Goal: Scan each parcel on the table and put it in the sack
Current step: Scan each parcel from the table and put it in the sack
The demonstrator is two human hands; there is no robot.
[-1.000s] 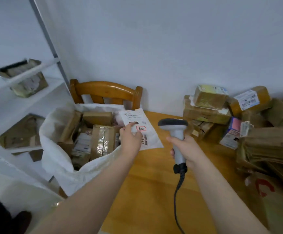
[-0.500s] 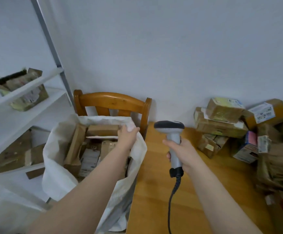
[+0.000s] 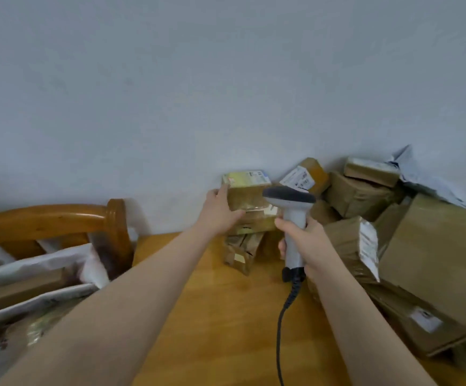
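My left hand [image 3: 220, 208] reaches to the back of the wooden table [image 3: 226, 324] and grips the left side of a small taped brown box [image 3: 247, 189] with a yellowish label, on top of a stack by the wall. My right hand [image 3: 305, 239] holds the grey barcode scanner [image 3: 291, 215] upright by its handle, just right of that box, its cable hanging down. The white sack [image 3: 40, 271] stands at the lower left, with brown parcels showing inside it.
A heap of brown cardboard parcels [image 3: 393, 246] covers the table's right side up to the wall, with a grey mailer bag [image 3: 432, 179] behind. A wooden chair [image 3: 59, 221] stands behind the sack at the left.
My left hand has let go of the white mailer in the sack and swung right to the box on the stack. The view turned right; the scanner stayed in my right hand.
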